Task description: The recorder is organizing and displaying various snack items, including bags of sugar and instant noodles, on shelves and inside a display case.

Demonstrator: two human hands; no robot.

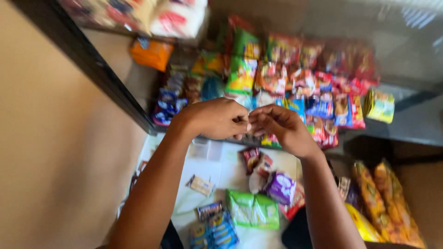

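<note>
My left hand point(217, 119) and my right hand point(281, 127) meet in the middle of the view, fingertips pinched together around something small that the blur and fingers hide. They hover over the front edge of a shelf point(406, 127) packed with colourful snack packets point(295, 78). Red packets point(327, 131) lie just right of my right hand. Blue packets point(168, 103) lie just left of my left hand.
A dark shelf post point(97, 69) runs diagonally at the left beside a tan wall point(50, 152). Below lie green packets point(253, 210), a purple packet point(280, 186), blue packets point(217, 230) and yellow-orange bags point(392, 203). An orange packet point(151, 53) sits at the back left.
</note>
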